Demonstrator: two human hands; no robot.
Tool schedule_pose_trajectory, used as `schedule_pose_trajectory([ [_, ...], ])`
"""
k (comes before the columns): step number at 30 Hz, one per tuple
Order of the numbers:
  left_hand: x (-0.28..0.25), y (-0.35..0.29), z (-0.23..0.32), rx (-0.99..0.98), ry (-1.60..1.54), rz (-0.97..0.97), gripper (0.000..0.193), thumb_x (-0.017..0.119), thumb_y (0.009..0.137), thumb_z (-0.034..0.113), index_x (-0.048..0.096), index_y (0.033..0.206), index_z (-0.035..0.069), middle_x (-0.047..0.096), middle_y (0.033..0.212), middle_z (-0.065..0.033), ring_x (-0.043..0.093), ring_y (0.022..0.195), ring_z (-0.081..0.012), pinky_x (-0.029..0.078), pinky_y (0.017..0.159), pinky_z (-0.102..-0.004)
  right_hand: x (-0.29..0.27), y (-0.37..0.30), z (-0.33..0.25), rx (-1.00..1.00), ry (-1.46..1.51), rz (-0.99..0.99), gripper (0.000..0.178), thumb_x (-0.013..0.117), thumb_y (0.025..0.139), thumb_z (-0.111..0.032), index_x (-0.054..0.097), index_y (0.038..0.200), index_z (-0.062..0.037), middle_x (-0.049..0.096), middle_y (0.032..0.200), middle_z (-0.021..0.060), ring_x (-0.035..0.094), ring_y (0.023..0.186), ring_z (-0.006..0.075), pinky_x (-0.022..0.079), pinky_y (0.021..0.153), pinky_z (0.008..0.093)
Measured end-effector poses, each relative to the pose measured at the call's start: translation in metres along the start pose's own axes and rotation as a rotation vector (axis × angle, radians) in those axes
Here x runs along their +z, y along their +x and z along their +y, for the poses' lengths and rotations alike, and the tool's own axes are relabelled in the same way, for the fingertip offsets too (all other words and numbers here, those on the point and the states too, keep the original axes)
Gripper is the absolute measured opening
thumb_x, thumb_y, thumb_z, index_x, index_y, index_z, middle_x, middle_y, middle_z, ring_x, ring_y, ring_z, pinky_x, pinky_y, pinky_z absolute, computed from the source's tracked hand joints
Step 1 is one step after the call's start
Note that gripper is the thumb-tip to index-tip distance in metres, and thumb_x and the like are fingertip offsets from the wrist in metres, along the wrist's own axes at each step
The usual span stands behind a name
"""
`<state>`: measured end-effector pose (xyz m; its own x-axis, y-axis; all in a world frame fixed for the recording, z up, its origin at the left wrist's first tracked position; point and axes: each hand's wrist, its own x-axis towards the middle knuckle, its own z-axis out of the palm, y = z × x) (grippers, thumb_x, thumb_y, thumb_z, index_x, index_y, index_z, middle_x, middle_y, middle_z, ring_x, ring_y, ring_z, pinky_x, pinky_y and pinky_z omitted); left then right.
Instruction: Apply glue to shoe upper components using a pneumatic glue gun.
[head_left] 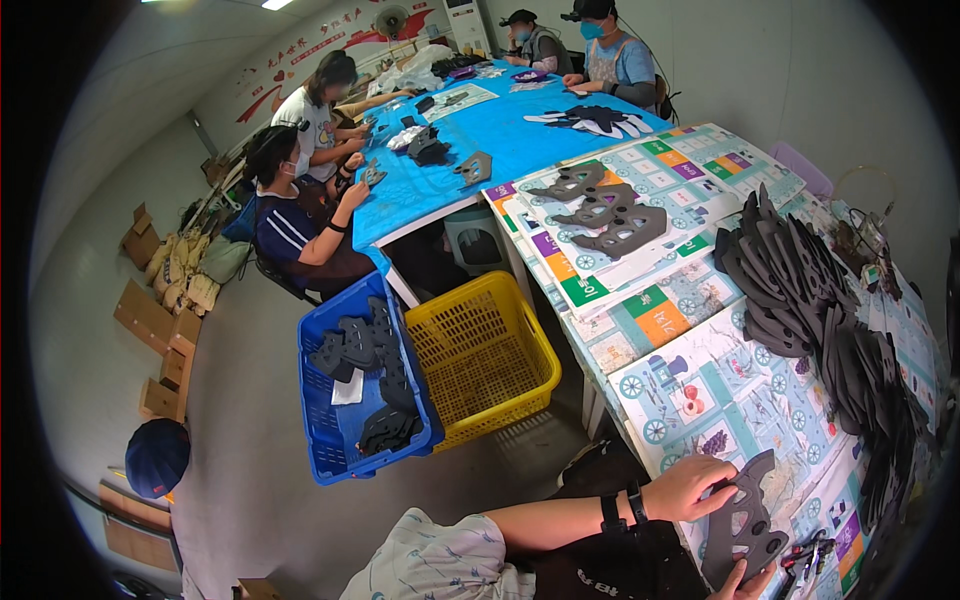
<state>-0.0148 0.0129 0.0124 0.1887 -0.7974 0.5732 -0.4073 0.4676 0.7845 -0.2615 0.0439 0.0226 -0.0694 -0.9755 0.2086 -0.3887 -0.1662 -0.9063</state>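
At the lower right, my left hand [688, 489] grips the upper end of a dark grey foam-like piece [748, 508] with curved edges and several cut-out holes. My right hand [741, 583], partly cut off by the lower edge of the picture, holds the same piece at its lower end. Beside it on the table lies a small dark hand tool [806, 560] with a bit of red; its exact kind is unclear. A long overlapping pile of similar dark grey pieces [780, 275] runs along the right of the table.
Printed sheets [660, 365] cover my table, with three grey pieces [603, 205] farther back. Left of it stand a yellow crate [545, 375] and a blue crate [310, 400] holding grey pieces. Several people sit around a blue-covered table [420, 190], some handling small parts.
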Motion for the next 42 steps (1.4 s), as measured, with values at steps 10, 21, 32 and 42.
schedule_pose_trajectory([
  [10, 0.009, 0.002, 0.004, -0.093, -0.11, -0.068, 0.014, 0.074, 0.093, 0.013, 0.064, 0.095, 0.002, 0.062, 0.08, -0.0128, 0.061, 0.07, -0.0307, 0.046, 0.063, -0.0392, -0.009, 0.002, 0.023, 0.146, 0.289, -0.086, 0.065, 0.063, 0.101, -0.004, 0.032, 0.158, 0.0001, 0.058, 0.139, 0.0129, 0.058, 0.12, 0.0212, 0.048, 0.104, 0.0357],
  [21, -0.002, 0.029, 0.024, -0.559, -0.521, -0.103, 0.017, 0.071, 0.099, 0.007, 0.063, 0.112, -0.001, 0.07, 0.087, 0.001, 0.054, 0.067, -0.0019, 0.04, 0.056, -0.0211, -0.026, 0.074, -0.048, -0.021, -0.04, -0.236, 0.044, 0.076, 0.096, -0.011, 0.061, 0.135, 0.0021, 0.074, 0.115, 0.0151, 0.07, 0.106, 0.0196, 0.054, 0.093, 0.0325],
  [32, 0.01, 0.014, 0.007, -0.423, 0.065, -0.143, 0.024, 0.077, 0.094, 0.019, 0.065, 0.106, 0.0, 0.07, 0.074, -0.0106, 0.063, 0.06, -0.0252, 0.045, 0.059, -0.036, -0.106, 0.094, -0.037, -0.131, -0.791, -0.126, 0.054, 0.082, 0.084, -0.011, 0.06, 0.132, -0.0014, 0.063, 0.124, 0.0177, 0.06, 0.12, 0.0358, 0.051, 0.101, 0.0434],
  [42, 0.003, 0.019, -0.002, -0.09, 0.577, -0.016, 0.017, 0.076, 0.093, 0.016, 0.066, 0.102, 0.004, 0.061, 0.075, -0.004, 0.056, 0.075, -0.0245, 0.038, 0.079, -0.0405, -0.13, 0.127, 0.01, 0.025, -0.854, -0.437, 0.067, 0.081, 0.079, -0.009, 0.052, 0.139, 0.0, 0.058, 0.133, 0.0219, 0.059, 0.118, 0.042, 0.049, 0.104, 0.0451],
])
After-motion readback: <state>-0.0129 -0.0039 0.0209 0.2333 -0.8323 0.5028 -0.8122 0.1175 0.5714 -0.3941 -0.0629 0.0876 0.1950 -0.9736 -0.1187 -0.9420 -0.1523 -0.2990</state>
